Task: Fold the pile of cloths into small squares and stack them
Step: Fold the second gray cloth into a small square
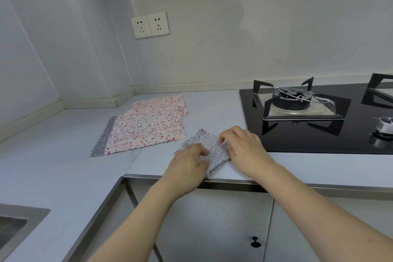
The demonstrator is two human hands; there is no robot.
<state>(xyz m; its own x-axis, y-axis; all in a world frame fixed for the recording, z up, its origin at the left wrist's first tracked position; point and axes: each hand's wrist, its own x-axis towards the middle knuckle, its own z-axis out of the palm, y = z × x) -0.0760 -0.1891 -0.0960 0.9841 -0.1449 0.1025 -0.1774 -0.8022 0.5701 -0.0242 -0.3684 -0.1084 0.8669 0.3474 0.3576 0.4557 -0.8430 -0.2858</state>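
Pinching a grey cloth (212, 151), both hands' fingers (223, 137) work on a pale counter (63, 155) beside the hob (319, 134).

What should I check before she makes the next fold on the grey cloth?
1. Both hands on the grey cloth: ok. Left hand and right hand both grip it.
2. Cloth fully on the counter: not ok. Its near end hangs over the front edge.
3. Clear of the hob: ok. The cloth lies left of it, apart.
4. Burner off: cannot tell for sure; no flame shows.
5. Remaining pile within reach: ok. It lies flat, left of the hands.
6. Edges aligned: cannot tell. The fingers hide them.
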